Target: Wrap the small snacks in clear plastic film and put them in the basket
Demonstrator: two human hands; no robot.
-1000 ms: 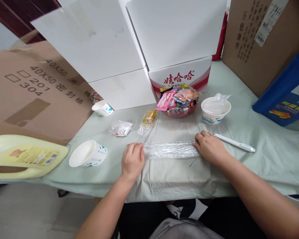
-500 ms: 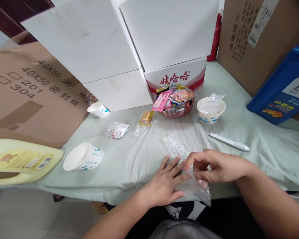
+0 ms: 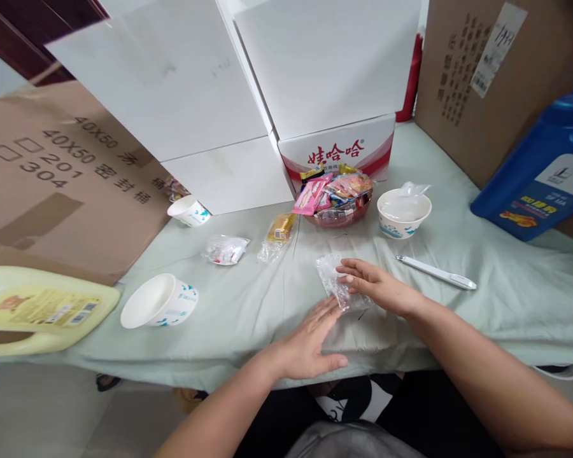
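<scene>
A clear plastic bag (image 3: 332, 273), crinkled and partly folded, lies on the green cloth in front of me. My left hand (image 3: 310, 340) rests at its near left edge, fingers stretched out and thumb apart. Over the bag's right side is my right hand (image 3: 375, 283), its fingers extended; whether it presses on the plastic I cannot tell. A white pen-shaped cutter (image 3: 437, 272) lies to the right of that hand. Left of the bag are a wrapped yellow packet (image 3: 281, 228) and a small clear packet with white and red contents (image 3: 226, 250).
A bowl of wrapped snacks (image 3: 337, 215) stands at the back. Paper bowls stand at right (image 3: 401, 226), with plastic inside, and at left (image 3: 176, 302). A yellow jug (image 3: 42, 312), a blue bottle (image 3: 539, 172) and cardboard boxes (image 3: 67, 172) flank the cloth-covered table (image 3: 239, 350).
The near end of the bag, which hung toward the table edge, is now folded up away from me. My right hand has opened from its pinch and moved forward.
</scene>
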